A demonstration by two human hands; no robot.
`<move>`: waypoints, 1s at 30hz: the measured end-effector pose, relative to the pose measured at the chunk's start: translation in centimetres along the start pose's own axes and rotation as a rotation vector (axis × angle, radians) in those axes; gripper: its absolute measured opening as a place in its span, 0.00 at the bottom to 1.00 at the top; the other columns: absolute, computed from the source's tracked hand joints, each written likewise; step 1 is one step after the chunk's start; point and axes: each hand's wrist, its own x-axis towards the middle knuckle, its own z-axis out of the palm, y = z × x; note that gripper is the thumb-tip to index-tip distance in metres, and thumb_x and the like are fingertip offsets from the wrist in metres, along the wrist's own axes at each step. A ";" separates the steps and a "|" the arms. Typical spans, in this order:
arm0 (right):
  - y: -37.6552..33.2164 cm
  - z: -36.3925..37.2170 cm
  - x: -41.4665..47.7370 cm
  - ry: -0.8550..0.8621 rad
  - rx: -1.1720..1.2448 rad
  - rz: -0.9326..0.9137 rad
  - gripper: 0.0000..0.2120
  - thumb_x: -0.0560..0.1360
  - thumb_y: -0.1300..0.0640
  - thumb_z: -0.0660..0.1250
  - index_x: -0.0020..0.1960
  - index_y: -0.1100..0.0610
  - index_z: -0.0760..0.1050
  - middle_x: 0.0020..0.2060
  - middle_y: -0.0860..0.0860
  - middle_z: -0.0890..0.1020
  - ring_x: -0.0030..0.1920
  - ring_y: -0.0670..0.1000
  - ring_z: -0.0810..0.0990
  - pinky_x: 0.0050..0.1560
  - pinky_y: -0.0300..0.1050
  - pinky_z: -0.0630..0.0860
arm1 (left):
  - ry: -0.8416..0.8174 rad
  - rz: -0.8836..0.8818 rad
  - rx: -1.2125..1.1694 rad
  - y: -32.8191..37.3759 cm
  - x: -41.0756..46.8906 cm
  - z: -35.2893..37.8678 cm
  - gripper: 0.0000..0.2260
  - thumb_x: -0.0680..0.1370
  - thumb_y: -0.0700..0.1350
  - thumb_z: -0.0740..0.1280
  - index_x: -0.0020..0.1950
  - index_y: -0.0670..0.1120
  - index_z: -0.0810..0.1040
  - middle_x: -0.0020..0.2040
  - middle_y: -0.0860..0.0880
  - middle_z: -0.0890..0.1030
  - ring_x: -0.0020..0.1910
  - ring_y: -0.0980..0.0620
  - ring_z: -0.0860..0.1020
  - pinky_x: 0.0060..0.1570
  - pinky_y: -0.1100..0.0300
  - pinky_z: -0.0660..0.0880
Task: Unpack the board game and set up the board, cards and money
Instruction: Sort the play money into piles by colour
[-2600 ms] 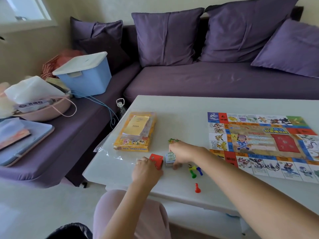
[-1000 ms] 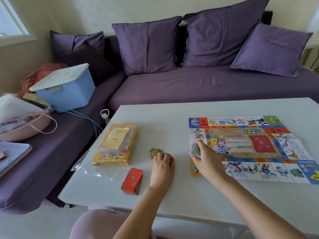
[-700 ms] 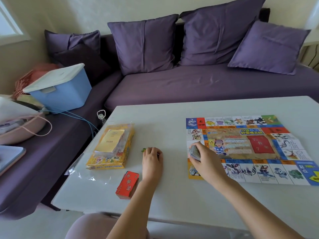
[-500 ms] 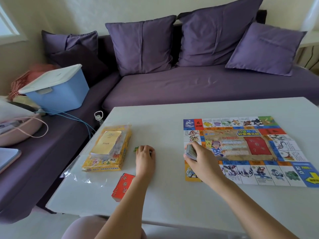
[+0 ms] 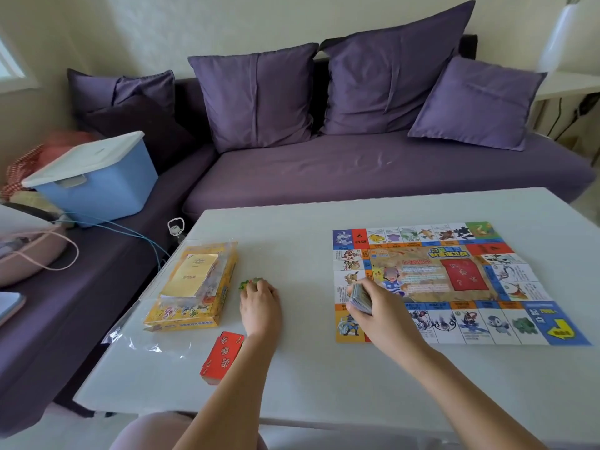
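Game board (image 5: 454,280): a thin folded-out sheet lying flat on the right half of the white table (image 5: 324,384). It has a border of creature squares, a tan centre with a red panel, and a blue corner with a yellow arrow nearest the person. Its creases show.
Right hand (image 5: 376,306): over the board's left edge, thumb and fingers wrapped round a card stack (image 5: 360,295).
Card stack: grey-blue and thick, held on edge just above the board's left column.
Left hand (image 5: 259,303): palm down on the table between box and board. Its fingers are bent over a small green piece (image 5: 250,283), and only the piece's far edge peeks out. Whether they pinch it cannot be told.
Red card deck (image 5: 222,357): lies flat near the table's front edge, just beside the left wrist, with nothing touching it.
Game box (image 5: 194,287): yellow, on the left of the table, with a pale booklet (image 5: 191,276) on top, inside clear plastic wrap (image 5: 130,336).
Behind: a purple sofa (image 5: 357,167) with a blue storage bin (image 5: 97,180) on it.
Change: 2.6 s ago the left hand held the red deck and the right worked near the front edge. Now the deck is set down and the right hand has carried the stack to the board. Over the last half second both hands stay put.
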 end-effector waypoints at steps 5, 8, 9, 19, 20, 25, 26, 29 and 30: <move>-0.2 -0.8 -0.7 0.007 0.009 0.004 0.08 0.76 0.56 0.68 0.53 0.57 0.74 0.32 0.41 0.71 0.31 0.41 0.72 0.31 0.32 0.68 | -0.045 -0.117 0.101 -0.2 -0.3 -0.3 0.17 0.80 0.49 0.58 0.64 0.39 0.70 0.63 0.40 0.71 0.62 0.40 0.68 0.63 0.50 0.64; 0.0 -1.4 -1.2 0.011 -0.005 0.005 0.07 0.76 0.56 0.68 0.52 0.56 0.73 0.33 0.42 0.72 0.31 0.41 0.73 0.31 0.33 0.68 | -0.045 -0.119 0.085 -0.3 -0.3 -0.3 0.18 0.80 0.49 0.58 0.63 0.38 0.70 0.64 0.39 0.71 0.62 0.39 0.67 0.62 0.49 0.65; 0.0 -1.6 -1.3 0.009 -0.006 0.008 0.06 0.76 0.56 0.68 0.50 0.55 0.73 0.33 0.42 0.73 0.31 0.42 0.73 0.30 0.33 0.68 | -0.045 -0.120 0.078 -0.2 -0.3 -0.3 0.17 0.80 0.48 0.58 0.63 0.38 0.70 0.64 0.39 0.71 0.63 0.39 0.67 0.62 0.49 0.66; -0.4 -1.6 -2.0 0.027 0.021 0.037 0.08 0.75 0.56 0.70 0.52 0.57 0.74 0.34 0.45 0.76 0.30 0.41 0.73 0.30 0.33 0.68 | 0.041 0.023 -0.123 1.9 -1.1 -3.5 0.13 0.78 0.42 0.63 0.61 0.40 0.73 0.62 0.41 0.70 0.64 0.42 0.65 0.62 0.53 0.63; -0.5 -1.4 -2.0 0.028 0.030 0.045 0.10 0.74 0.56 0.70 0.53 0.57 0.73 0.35 0.45 0.76 0.31 0.41 0.73 0.30 0.32 0.69 | 0.088 0.096 -0.191 2.6 -1.8 -4.3 0.11 0.77 0.41 0.65 0.59 0.41 0.74 0.60 0.43 0.71 0.62 0.43 0.66 0.61 0.55 0.64; -1.5 -0.1 -2.9 0.036 0.090 0.066 0.17 0.73 0.60 0.71 0.52 0.54 0.64 0.37 0.45 0.73 0.35 0.43 0.75 0.31 0.33 0.69 | -0.285 0.202 -0.632 5.9 -8.0 -8.5 0.04 0.75 0.47 0.70 0.41 0.50 0.79 0.36 0.60 0.80 0.37 0.65 0.75 0.39 0.73 0.68; -1.8 0.1 -3.1 0.038 0.065 0.037 0.17 0.73 0.58 0.71 0.51 0.53 0.62 0.38 0.46 0.73 0.35 0.45 0.74 0.30 0.34 0.68 | -0.404 0.168 -0.725 6.3 -9.1 -9.0 0.06 0.73 0.51 0.70 0.40 0.50 0.79 0.32 0.60 0.80 0.33 0.65 0.75 0.37 0.73 0.68; -2.8 0.4 -3.6 -0.001 -0.022 -0.039 0.16 0.76 0.53 0.68 0.51 0.54 0.60 0.40 0.46 0.70 0.34 0.41 0.70 0.30 0.34 0.65 | -0.600 0.098 -0.832 6.4 -10.7 -9.4 0.17 0.69 0.62 0.69 0.42 0.48 0.82 0.33 0.59 0.79 0.33 0.65 0.73 0.37 0.69 0.69; -3.0 0.4 -3.7 -0.014 -0.050 -0.061 0.15 0.76 0.53 0.66 0.50 0.54 0.59 0.41 0.46 0.69 0.34 0.42 0.69 0.30 0.34 0.65 | -0.618 0.086 -0.834 6.3 -10.7 -9.3 0.18 0.69 0.63 0.70 0.42 0.48 0.82 0.33 0.58 0.80 0.33 0.64 0.73 0.38 0.68 0.69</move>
